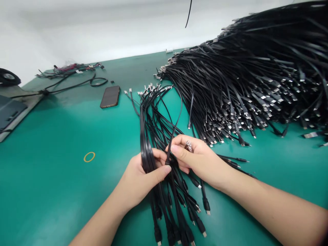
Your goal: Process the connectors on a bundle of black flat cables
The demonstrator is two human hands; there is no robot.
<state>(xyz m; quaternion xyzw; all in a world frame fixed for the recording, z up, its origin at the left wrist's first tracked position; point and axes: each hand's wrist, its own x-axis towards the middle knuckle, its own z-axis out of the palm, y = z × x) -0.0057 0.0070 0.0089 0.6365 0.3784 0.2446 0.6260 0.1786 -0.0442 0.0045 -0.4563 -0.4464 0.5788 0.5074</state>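
My left hand (143,177) is wrapped round a bundle of flat black cables (145,136), its thumb pressed near the dark joint of one cable. Touching it on the right, my right hand (194,155) pinches that single cable (176,123) between thumb and finger; the cable arches up and back toward the bundle's far end. Small silver metal pieces (188,146) show at the curled fingers of my right hand. More cables with metal-tipped plugs (179,222) hang below both hands over the green table (64,191).
A large heap of black cables (238,78) covers the right side. Beyond my left hand lies a phone (110,96). A yellow ring (89,156) rests at the left. Tangled wires (71,68) lie at the back left, near a grey device (11,111).
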